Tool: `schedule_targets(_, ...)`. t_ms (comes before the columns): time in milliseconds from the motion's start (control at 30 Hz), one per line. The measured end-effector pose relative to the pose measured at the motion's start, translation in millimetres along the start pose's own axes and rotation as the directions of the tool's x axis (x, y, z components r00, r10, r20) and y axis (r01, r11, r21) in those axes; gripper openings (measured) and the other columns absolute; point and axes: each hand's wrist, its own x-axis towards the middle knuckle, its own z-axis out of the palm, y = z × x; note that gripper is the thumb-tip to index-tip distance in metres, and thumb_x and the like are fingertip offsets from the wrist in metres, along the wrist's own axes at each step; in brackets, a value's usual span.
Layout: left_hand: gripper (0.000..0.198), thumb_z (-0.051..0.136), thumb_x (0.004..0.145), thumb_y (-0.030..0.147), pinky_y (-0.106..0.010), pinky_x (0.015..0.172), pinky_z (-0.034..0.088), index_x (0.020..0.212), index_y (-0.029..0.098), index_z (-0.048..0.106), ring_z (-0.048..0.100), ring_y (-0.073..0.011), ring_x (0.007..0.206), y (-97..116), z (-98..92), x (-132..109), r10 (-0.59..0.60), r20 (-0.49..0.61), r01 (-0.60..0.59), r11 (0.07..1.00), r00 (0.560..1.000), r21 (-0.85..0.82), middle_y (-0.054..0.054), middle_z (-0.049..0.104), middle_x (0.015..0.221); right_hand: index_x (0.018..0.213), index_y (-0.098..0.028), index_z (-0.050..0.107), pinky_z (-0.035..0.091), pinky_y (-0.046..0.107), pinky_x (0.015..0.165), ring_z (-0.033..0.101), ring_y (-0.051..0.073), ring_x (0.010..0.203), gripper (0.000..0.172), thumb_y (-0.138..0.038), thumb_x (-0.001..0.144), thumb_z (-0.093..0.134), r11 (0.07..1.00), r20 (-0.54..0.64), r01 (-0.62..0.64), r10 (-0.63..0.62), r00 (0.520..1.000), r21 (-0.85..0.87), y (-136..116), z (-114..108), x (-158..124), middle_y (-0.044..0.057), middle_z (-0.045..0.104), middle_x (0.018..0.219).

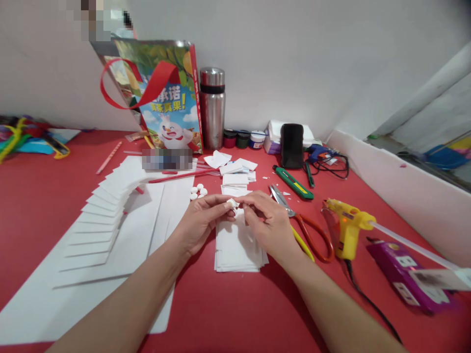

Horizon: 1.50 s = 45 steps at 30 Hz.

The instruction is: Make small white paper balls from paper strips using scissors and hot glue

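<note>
My left hand (208, 215) and my right hand (265, 218) meet over a stack of white paper pieces (239, 250). Between their fingertips is a small crumpled white piece (232, 203), pinched from both sides. What it is made of is too small to tell. Just beyond my left hand lie several small round white pieces (199, 191). Smaller folded white papers (235, 180) lie past the stack. Scissors with red handles (316, 238) rest to the right of my right hand, partly behind it.
Fanned white cards (99, 211) stand on a large white sheet (33, 314) at left. A yellow glue gun (348, 225), purple box (408, 274) and green cutter (294, 183) lie right. Behind are a bag (169, 98), steel flask (212, 113), paint pots (243, 139) and black phone (292, 146).
</note>
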Motion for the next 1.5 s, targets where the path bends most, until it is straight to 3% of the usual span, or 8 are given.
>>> schedule_targets(233,0.014,0.080,0.076,0.020,-0.022,0.074,0.052,0.089,0.014,0.077,0.065,-0.0104,0.070,0,-0.1,-1,0.003,-0.007,-0.003,1.000,1.000,0.009,-0.003,0.070,0.075,0.098,-0.022,0.071,0.051,0.029,0.071,0.065,0.016,0.085,0.027,-0.005,0.088,0.052,0.999,0.029,-0.050,0.049,0.998,0.017,2,0,1,0.004,0.068,0.096)
schedule_targets(833,0.020,0.081,0.075,0.020,-0.021,0.069,0.053,0.095,0.016,0.078,0.064,-0.0095,0.068,1,3.0,-2,0.007,-0.033,-0.005,0.999,0.999,0.038,-0.003,0.071,0.079,0.100,-0.021,0.071,0.050,0.031,0.080,0.064,0.017,0.091,0.028,-0.005,0.087,0.052,0.988,0.068,0.106,-0.098,0.993,-0.113,1,-5,1,0.005,0.068,0.097)
schedule_targets(1000,0.020,0.081,0.074,0.020,-0.022,0.068,0.054,0.094,0.015,0.078,0.064,-0.0103,0.068,1,3.4,-2,-0.002,-0.036,0.003,1.000,0.999,0.023,-0.004,0.072,0.079,0.095,-0.020,0.070,0.049,0.027,0.065,0.063,0.014,0.071,0.022,-0.009,0.087,0.052,0.996,0.019,-0.075,0.076,0.997,-0.056,-2,-6,2,0.003,0.069,0.084)
schedule_targets(1167,0.020,0.082,0.074,0.020,-0.022,0.071,0.054,0.092,0.014,0.077,0.065,-0.0101,0.068,2,3.6,-2,-0.010,-0.038,0.009,1.000,0.999,-0.013,-0.004,0.072,0.078,0.093,-0.017,0.068,0.042,0.022,0.048,0.052,0.009,0.049,0.015,-0.018,0.087,0.054,0.934,0.071,-0.310,0.302,0.951,0.177,-5,-4,4,-0.001,0.064,0.071)
schedule_targets(1300,0.020,0.081,0.075,0.021,-0.022,0.072,0.055,0.093,0.013,0.076,0.065,-0.0095,0.069,1,2.9,-1,0.013,-0.028,-0.013,1.000,1.000,-0.020,-0.004,0.073,0.084,0.092,-0.017,0.069,0.042,0.022,0.049,0.051,0.008,0.048,0.015,-0.021,0.086,0.057,0.891,0.100,-0.365,0.352,0.931,0.269,-7,-2,4,-0.003,0.060,0.064)
schedule_targets(1500,0.018,0.081,0.077,0.022,-0.023,0.074,0.055,0.092,0.015,0.075,0.065,-0.0098,0.071,-1,3.4,-1,0.044,-0.005,-0.044,0.999,0.999,0.002,-0.003,0.073,0.084,0.090,-0.017,0.069,0.042,0.022,0.048,0.050,0.009,0.047,0.015,-0.021,0.086,0.056,0.885,0.104,-0.373,0.358,0.928,0.278,-10,-2,4,-0.004,0.056,0.056)
